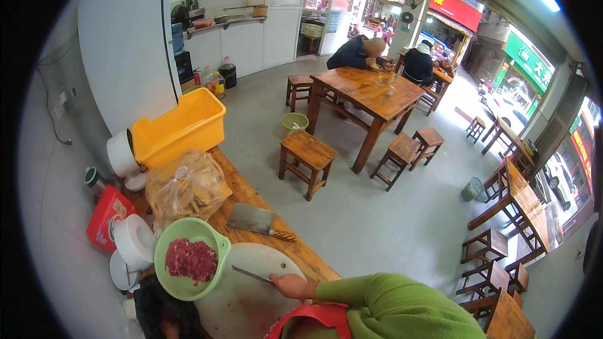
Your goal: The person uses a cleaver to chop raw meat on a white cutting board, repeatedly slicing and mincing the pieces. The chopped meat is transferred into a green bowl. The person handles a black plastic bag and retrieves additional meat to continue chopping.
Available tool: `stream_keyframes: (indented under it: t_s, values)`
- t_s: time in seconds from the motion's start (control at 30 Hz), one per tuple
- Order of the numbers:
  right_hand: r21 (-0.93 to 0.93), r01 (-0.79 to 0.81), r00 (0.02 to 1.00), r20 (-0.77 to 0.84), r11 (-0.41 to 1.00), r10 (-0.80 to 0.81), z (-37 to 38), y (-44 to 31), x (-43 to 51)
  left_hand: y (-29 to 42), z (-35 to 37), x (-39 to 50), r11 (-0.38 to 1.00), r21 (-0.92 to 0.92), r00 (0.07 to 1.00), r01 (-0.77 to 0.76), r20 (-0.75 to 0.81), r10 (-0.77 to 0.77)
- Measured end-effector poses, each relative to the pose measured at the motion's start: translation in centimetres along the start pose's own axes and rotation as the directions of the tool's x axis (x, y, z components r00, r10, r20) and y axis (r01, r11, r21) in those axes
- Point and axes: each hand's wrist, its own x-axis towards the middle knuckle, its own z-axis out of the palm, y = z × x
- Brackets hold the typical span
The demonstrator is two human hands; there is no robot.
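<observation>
My right hand (293, 286), in a green sleeve, is closed on the handle of a knife (252, 275). The knife's narrow blade points left over a round white cutting board (256, 313) with reddish-brown stains. A light green plastic basin (187, 296) at the board's left edge holds cut raw red meat (191, 260). Beyond the board, a cleaver (252, 218) with a wrapped-looking handle lies on the wooden table. My left hand is not in view. Below the basin is a black plastic bag (155, 303); the reddish, blurred patch in it cannot be made out.
A clear bag of brownish pieces (188, 193) and a yellow tub (179, 132) stand at the table's far end. White containers (134, 242) and a red package (110, 216) line the wall. A stool (308, 150) stands beyond the table's edge; people sit at farther tables.
</observation>
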Motion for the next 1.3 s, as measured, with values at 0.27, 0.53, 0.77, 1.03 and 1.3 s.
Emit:
stream_keyframes:
  t_s: [0.27,0.53,0.77,1.03,1.3]
  values:
    - [0.063,-0.074,0.995,0.071,0.995,0.07,-2.7,-2.0,-1.4,2.4,-1.0,-1.0,0.614,0.671,0.909,-0.416,0.328,0.257]
    - [-0.029,0.05,0.994,-0.097,0.998,-0.053,1.2,0.9,1.4,4.1,-2.0,-1.5,0.61,0.645,0.869,-0.459,0.469,0.158]
    - [0.034,-0.024,0.999,0.024,0.999,0.023,-0.2,0.1,0.8,3.2,-3.3,-2.4,0.967,0.031,0.903,0.254,0.351,-0.249]
    - [0.017,-0.033,0.999,0.009,0.999,0.033,-0.7,-0.5,0.9,4.5,-5.8,-3.8,0.417,-0.54,0.676,0.731,0.494,-0.546]
    - [-0.002,0.014,0.997,-0.072,1.0,-0.014,0.9,0.6,1.8,6.2,-5.0,-4.8,0.139,-0.709,0.685,0.691,0.582,-0.438]
